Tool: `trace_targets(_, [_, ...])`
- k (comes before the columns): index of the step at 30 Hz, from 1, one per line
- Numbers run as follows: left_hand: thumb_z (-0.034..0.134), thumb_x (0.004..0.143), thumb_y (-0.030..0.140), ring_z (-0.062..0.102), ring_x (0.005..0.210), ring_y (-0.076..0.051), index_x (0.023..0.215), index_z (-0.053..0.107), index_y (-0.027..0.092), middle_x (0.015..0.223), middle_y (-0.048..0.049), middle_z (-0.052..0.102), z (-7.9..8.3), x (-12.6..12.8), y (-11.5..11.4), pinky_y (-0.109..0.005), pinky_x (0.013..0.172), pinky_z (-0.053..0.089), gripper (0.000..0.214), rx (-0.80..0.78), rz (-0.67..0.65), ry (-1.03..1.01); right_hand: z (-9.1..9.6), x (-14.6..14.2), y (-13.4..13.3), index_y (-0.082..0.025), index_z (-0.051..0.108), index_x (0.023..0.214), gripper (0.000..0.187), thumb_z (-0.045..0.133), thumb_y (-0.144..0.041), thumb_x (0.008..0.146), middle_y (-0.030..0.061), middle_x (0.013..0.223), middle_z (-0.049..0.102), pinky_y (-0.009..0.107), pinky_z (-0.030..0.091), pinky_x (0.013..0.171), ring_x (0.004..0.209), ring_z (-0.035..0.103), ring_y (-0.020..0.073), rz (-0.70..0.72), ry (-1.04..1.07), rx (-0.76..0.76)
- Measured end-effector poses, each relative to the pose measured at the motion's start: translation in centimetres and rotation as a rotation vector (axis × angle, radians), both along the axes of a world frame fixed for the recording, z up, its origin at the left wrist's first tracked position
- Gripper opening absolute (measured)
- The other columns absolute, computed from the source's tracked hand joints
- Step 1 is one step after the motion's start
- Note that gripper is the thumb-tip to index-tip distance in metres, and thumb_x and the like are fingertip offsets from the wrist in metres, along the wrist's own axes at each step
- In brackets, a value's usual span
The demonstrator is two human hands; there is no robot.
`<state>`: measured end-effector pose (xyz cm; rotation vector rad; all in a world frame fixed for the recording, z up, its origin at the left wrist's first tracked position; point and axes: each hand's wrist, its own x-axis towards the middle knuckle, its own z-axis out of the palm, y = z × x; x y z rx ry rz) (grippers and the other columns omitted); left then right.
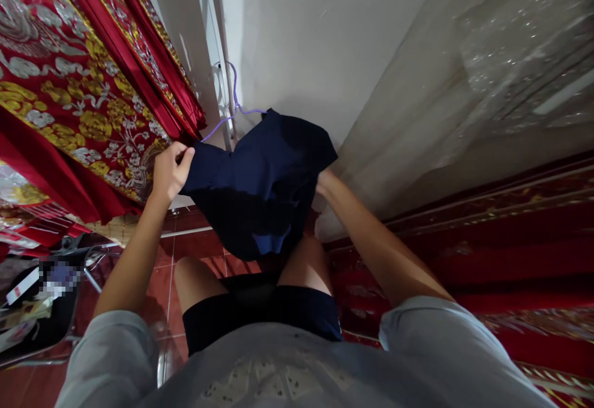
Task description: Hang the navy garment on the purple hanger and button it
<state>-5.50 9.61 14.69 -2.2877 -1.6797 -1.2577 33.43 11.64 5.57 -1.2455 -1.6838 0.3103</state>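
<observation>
A navy shirt point(260, 166) hangs from a purple wire hanger point(236, 101), whose hook reaches up to a pale metal frame. My left hand point(172, 169) is closed on the shirt's left shoulder edge, thumb on top. On the other side, my right hand point(325, 183) reaches in under the shirt's right edge. The cloth covers its fingers, so their grip does not show. The shirt's lower part droops in dark folds above my knees, with a lighter blue patch near the bottom.
Red curtains point(106, 86) with gold and silver patterns hang at left. A black chair point(55, 315) bearing small items stands below them. Clear plastic sheeting point(464, 73) drapes at right, above more red cloth point(464, 265). Red tiles point(197, 244) cover the floor.
</observation>
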Motion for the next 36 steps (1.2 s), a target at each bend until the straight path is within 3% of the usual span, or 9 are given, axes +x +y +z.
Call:
trace_targets(3, [0.059, 0.096, 0.038, 0.068, 0.087, -0.020, 0.090, 0.067, 0.019, 0.088, -0.0045, 0.073, -1.1, -1.0, -0.6, -0.032, 0.086, 0.051, 0.021, -0.019, 0.000, 0.027, 1.4, 0.9, 0.3, -0.019, 0.070, 0.120, 0.072, 0.025, -0.072, 0.100, 0.0144, 0.104, 0.075, 0.053, 0.058, 0.095, 0.111, 0.071, 0.0310, 0.094, 0.315, -0.147])
trace_targets(6, [0.053, 0.100, 0.039, 0.070, 0.101, -0.021, 0.106, 0.071, 0.019, 0.104, -0.0076, 0.075, -0.6, -0.2, -0.7, -0.033, 0.097, 0.052, 0.028, 0.035, -0.043, -0.015, 3.8, 1.4, 0.3, -0.020, 0.072, 0.107, 0.059, 0.055, -0.073, 0.088, 0.0147, 0.107, 0.076, 0.050, 0.058, 0.096, 0.115, 0.070, 0.0320, 0.153, 0.528, -0.192])
trace_targets(12, [0.051, 0.102, 0.057, 0.051, 0.142, -0.028, 0.138, 0.062, 0.022, 0.148, -0.0108, 0.058, 3.4, 4.6, -2.7, -0.044, 0.125, 0.033, 0.052, 0.116, -0.361, -0.109, 7.6, 1.4, 0.1, -0.020, 0.069, 0.102, 0.041, 0.063, -0.059, 0.089, 0.0087, 0.110, 0.073, 0.047, 0.055, 0.103, 0.115, 0.068, 0.0251, -0.001, 0.819, 0.105])
trace_targets(17, [0.055, 0.099, 0.060, 0.061, 0.131, -0.031, 0.137, 0.061, 0.023, 0.136, -0.0120, 0.067, 4.5, 6.5, -5.0, -0.051, 0.119, 0.040, 0.054, -0.090, -0.567, -0.605, 8.4, -0.8, -5.4, -0.023, 0.063, 0.092, 0.036, 0.060, -0.059, 0.093, 0.0027, 0.093, 0.066, 0.035, 0.056, 0.094, 0.100, 0.067, 0.0199, -0.156, 0.924, 0.271])
trace_targets(21, [0.057, 0.100, 0.040, 0.071, 0.111, -0.022, 0.122, 0.065, 0.019, 0.115, -0.0086, 0.073, 5.0, 6.6, -6.6, -0.041, 0.106, 0.053, 0.031, -0.453, -0.550, -1.105, 7.8, -4.9, -11.1, -0.019, 0.063, 0.092, 0.042, 0.057, -0.061, 0.096, 0.0010, 0.080, 0.058, 0.031, 0.051, 0.068, 0.072, 0.058, 0.0157, 0.428, 0.262, 0.226])
trace_targets(23, [0.059, 0.096, 0.025, 0.071, 0.084, -0.012, 0.110, 0.066, 0.017, 0.095, -0.0038, 0.071, 4.8, 6.2, -7.6, -0.029, 0.089, 0.058, 0.017, -0.602, -0.446, -1.306, 6.8, -6.6, -12.4, -0.018, 0.065, 0.107, 0.049, 0.062, -0.065, 0.092, 0.0054, 0.092, 0.065, 0.033, 0.052, 0.067, 0.076, 0.060, 0.0179, 0.746, -0.129, 0.122])
trace_targets(25, [0.065, 0.087, 0.014, 0.057, 0.058, -0.005, 0.102, 0.065, 0.017, 0.077, 0.0022, 0.062, 4.0, 5.2, -8.6, -0.019, 0.066, 0.054, 0.015, -0.667, -0.328, -1.386, 5.5, -7.6, -12.3, -0.018, 0.064, 0.122, 0.063, 0.067, -0.069, 0.086, 0.0113, 0.110, 0.068, 0.037, 0.055, 0.076, 0.089, 0.066, 0.0226, 0.870, -0.303, 0.041])
trace_targets(31, [0.075, 0.086, 0.032, 0.028, 0.043, -0.001, 0.112, 0.065, 0.020, 0.075, 0.0035, 0.055, 2.8, 1.1, -12.2, -0.016, 0.041, 0.025, 0.031, -1.063, -0.378, -0.931, 2.6, -8.0, -8.7, -0.023, 0.046, 0.150, 0.061, 0.056, -0.056, 0.100, 0.0153, 0.146, 0.056, 0.049, 0.044, 0.116, 0.136, 0.055, 0.0279, 0.845, -0.073, -0.027])
trace_targets(36, [0.069, 0.093, 0.040, 0.049, 0.057, -0.009, 0.110, 0.072, 0.021, 0.074, 0.0004, 0.059, 5.4, 1.6, -13.2, -0.019, 0.049, 0.037, 0.026, -1.059, -0.553, -0.203, 1.0, -8.6, -6.1, -0.024, 0.049, 0.149, 0.068, 0.065, -0.057, 0.092, 0.0159, 0.154, 0.048, 0.056, 0.036, 0.121, 0.146, 0.043, 0.0335, 0.622, -0.059, -0.116])
